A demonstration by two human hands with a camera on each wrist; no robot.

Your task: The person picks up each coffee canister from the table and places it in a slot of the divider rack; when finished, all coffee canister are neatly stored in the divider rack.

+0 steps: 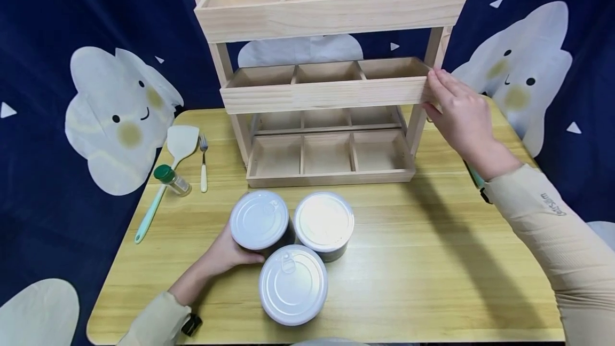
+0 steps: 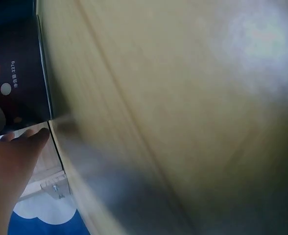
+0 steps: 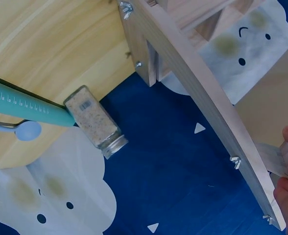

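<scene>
Three cans with pale lids stand close together on the table: one at back left [image 1: 259, 220], one at back right [image 1: 324, 222] and one in front [image 1: 293, 285] with a pull tab. My left hand [image 1: 231, 250] grips the back-left can from its left side, thumb in front. That can's dark printed side [image 2: 19, 81] fills the left edge of the left wrist view. My right hand [image 1: 458, 111] holds the right end of the middle tier of a three-tier wooden rack [image 1: 331, 15], fingers above and thumb lower. Each tier has three compartments.
A spatula [image 1: 182, 142], a fork [image 1: 204, 162] and a green-capped jar [image 1: 174, 181] lie at the table's left. In the right wrist view, a glass jar [image 3: 92, 115], a mint-green marked tool [image 3: 26, 105] and a pale blue spoon [image 3: 27, 130] lie beyond the rack.
</scene>
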